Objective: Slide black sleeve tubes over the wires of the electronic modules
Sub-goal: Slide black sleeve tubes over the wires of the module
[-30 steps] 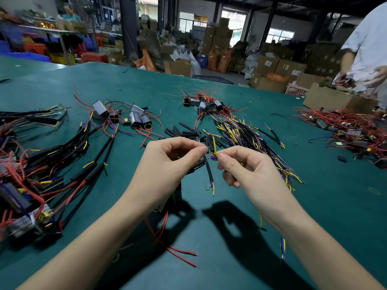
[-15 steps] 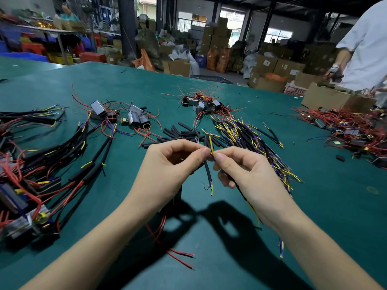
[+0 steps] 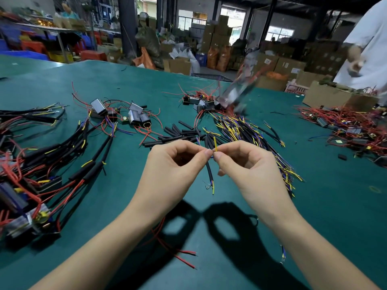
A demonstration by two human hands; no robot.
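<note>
While both grips pinch yellow wire (image 3: 214,143), black sleeve (image 3: 209,173) dangles, frayed.

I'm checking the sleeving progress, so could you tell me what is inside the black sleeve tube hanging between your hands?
From the black sleeve tube a yellow wire sticks out above; thin wire ends show below. The run inside is covered.

bright overhead light casts dark hand shadows on the table (image 3: 314,206); far-right motion blur, wide-angle edge distortion.
</note>
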